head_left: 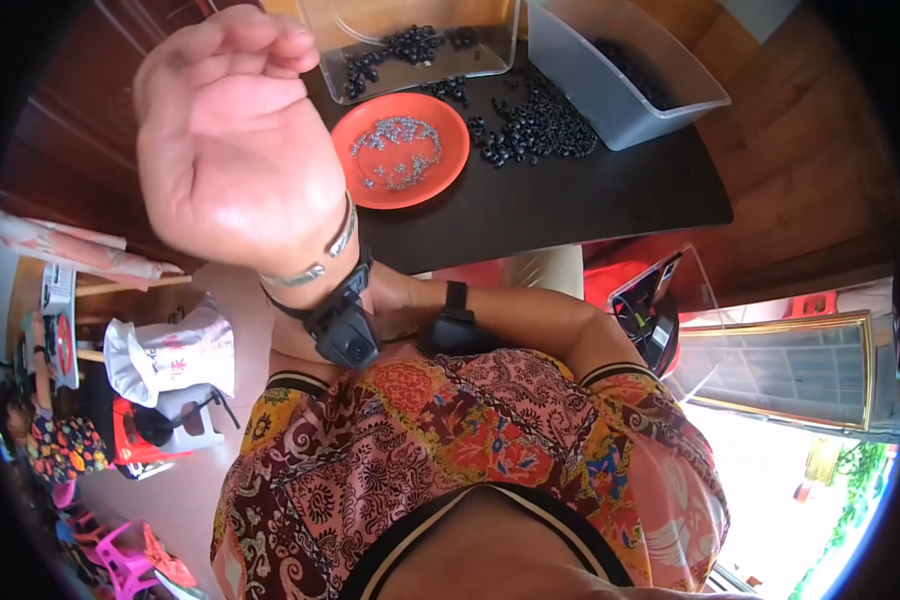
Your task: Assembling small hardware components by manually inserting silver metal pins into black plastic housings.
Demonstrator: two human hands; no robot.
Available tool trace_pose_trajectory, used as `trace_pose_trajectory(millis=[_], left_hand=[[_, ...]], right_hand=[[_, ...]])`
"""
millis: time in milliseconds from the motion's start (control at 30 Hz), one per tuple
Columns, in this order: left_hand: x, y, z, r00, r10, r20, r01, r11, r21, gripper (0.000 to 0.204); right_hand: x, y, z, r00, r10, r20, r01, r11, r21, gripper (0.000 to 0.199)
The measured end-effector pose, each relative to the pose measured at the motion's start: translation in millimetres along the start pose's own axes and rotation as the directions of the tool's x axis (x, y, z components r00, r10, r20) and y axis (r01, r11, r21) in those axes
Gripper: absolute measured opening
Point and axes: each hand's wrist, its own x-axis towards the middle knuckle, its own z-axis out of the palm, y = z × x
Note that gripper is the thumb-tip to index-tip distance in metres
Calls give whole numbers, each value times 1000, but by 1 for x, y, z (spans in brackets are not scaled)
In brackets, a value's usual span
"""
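Observation:
My left hand (235, 140) is raised at the upper left, its palm toward me and its fingers loosely bent, with nothing in it. A silver bangle (342, 225) and a strapped-on black camera (348, 335) circle that wrist. My right hand (392, 290) lies across behind the left wrist, by the camera's strap; its fingers are hidden. A black strapped device (455, 318) sits on the right wrist. Beyond the left hand, an orange-red plate (452, 150) holds small silvery pieces (400, 128), spread in a rough ring.
Loose black beads (540, 120) are heaped on the dark table (630, 195). A clear tub (420, 75) lies behind the plate, black beads inside. Another translucent tub (590, 75) stands at the far right. A white sack (175, 355) and pink stools (125, 560) are at left.

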Motion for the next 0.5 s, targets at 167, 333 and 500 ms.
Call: trace_pose_trajectory(millis=[167,333,500], left_hand=[[-13,6,17,969,228,92,-245,913,326,36],[-27,-23,36,864,399,307,-503,675,540,34],[5,-14,26,718,492,492,-693,448,565,34]], right_hand=[[-11,-6,27,962,-161,218,177,983,-52,36],[-17,-17,18,901,-407,150,432,818,-379,32],[-44,-50,56,953,-302,-22,283,914,-290,47]])
